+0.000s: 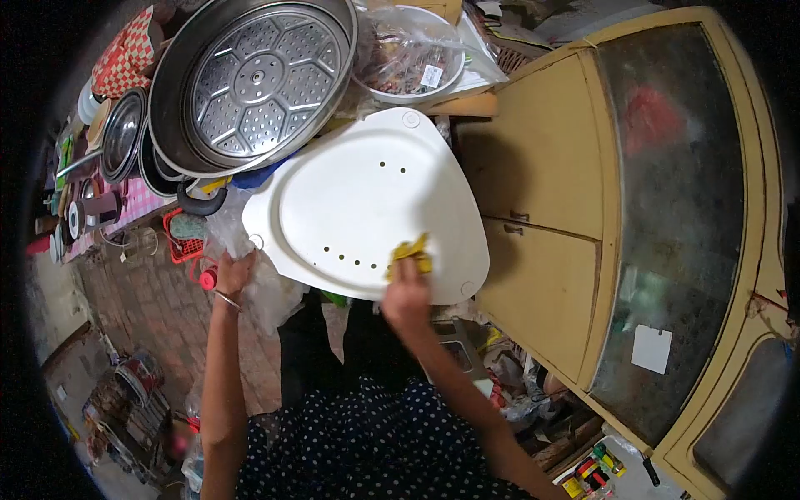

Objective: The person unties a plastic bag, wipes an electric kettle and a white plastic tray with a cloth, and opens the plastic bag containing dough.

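Note:
A white plastic panel [367, 208] with rounded corners, a raised rim and several small holes lies in front of me. My right hand [407, 298] presses a yellow cloth [410, 250] onto its surface, near the front row of holes. At the panel's left corner, my left hand [237, 273] grips the edge, its fingertips partly hidden. A crumpled clear plastic bag [271, 296] hangs right beside that hand. Just left of the left hand is a red cap [208, 278].
Beyond the panel stands a large metal steamer pot [167, 100], next to a white bowl [392, 93] holding a plastic-wrapped bundle. A yellow wooden cabinet [542, 142] closes off the right. Below left, a red basket [185, 247] sits above the brick floor [142, 308].

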